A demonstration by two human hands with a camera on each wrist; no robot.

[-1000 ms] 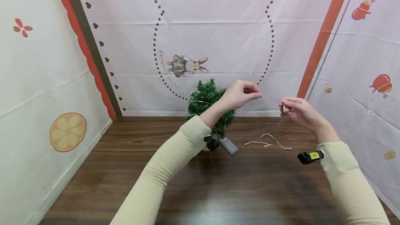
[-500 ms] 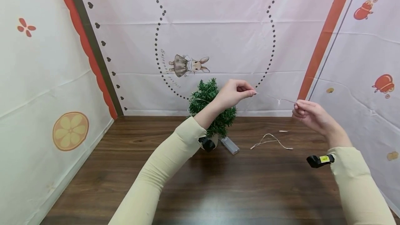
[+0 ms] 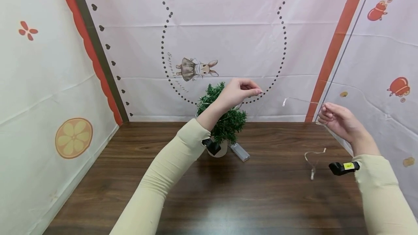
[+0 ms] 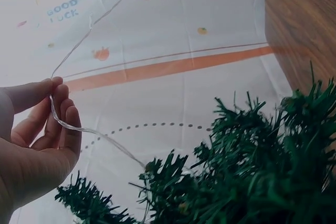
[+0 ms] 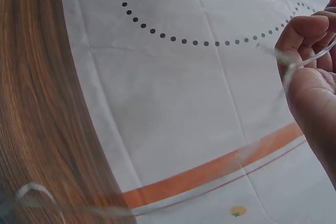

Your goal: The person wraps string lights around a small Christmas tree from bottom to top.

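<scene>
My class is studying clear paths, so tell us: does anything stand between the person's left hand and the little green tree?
Nothing visible blocks the way: in the left wrist view, only the thin wire pinched by the left hand crosses the gap to the tree.

On counter (image 3: 248, 195): tree (image 3: 229, 123) in pot (image 3: 221, 150); hanging cloth (image 3: 228, 3) behind; box (image 3: 240, 152) just right of pot | String (image 3: 302, 100): from tree through left hand (image 3: 239, 91) to right hand (image 3: 341, 119)

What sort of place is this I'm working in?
Probably an indoor tabletop work booth: a wood-grain table, printed fabric hangings around it on three sides, and a small artificial tree standing on it.
</scene>
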